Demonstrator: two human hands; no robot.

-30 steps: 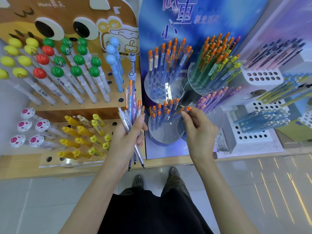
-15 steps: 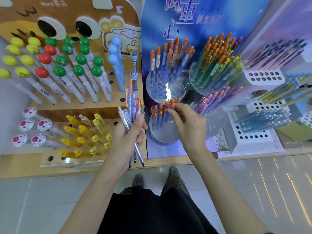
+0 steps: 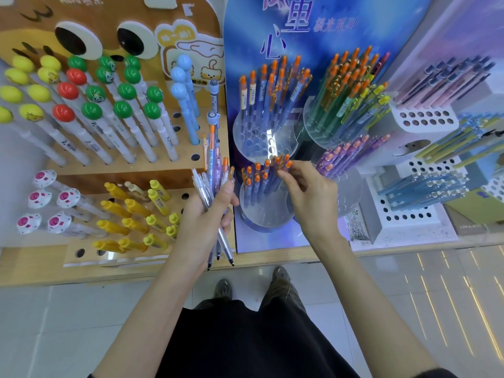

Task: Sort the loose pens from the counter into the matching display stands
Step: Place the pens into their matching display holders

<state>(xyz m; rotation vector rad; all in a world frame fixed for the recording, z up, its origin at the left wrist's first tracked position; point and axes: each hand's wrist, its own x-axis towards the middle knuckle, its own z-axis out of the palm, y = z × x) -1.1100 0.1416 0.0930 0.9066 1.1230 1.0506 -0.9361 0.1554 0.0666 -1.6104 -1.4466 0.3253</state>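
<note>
Head view: both hands are seen mid-frame.
Left hand (image 3: 203, 222): closed round a bundle of pens (image 3: 214, 170), tips pointed down.
Right hand (image 3: 311, 197): an orange-capped pen (image 3: 285, 160) is pinched at its top by the fingertips.
Round clear stand (image 3: 261, 214): set just below the right fingertips, between the hands; matching pens are seated in it.
Handling: pens are judged light, stiff, slick; the upper barrel is best pinched.

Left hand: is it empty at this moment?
No, the left hand grips a bundle of loose pens, their writing tips pointing down below the fist.
</note>
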